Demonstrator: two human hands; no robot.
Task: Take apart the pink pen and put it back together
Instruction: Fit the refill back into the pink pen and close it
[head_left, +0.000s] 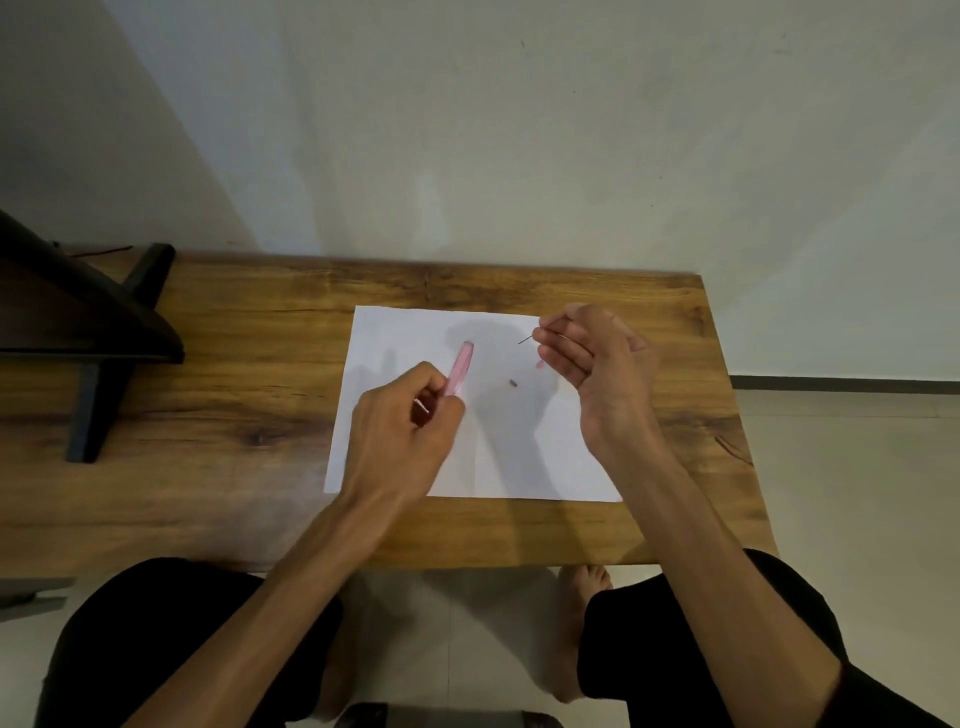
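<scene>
Left hand (402, 415) is curled round the smooth pink pen barrel (459, 370), tilted over the white paper (415, 332) on a grainy wooden table (234, 364). Right hand (597, 364) pinches a thin dark refill (527, 340). A small dark bit (513, 383) and a pink piece (540, 364) lie on the sheet.

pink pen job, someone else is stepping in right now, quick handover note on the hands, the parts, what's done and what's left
Left hand: grips the pink barrel by its near end, above the white paper.
Right hand: pinches the thin refill, raised above the paper's far right corner.
Loose on the paper: a small dark piece and a small pink piece, partly hidden by the right hand.
Done: pen is apart.
Left: likely refill back into the barrel, then fit the small pieces.
</scene>
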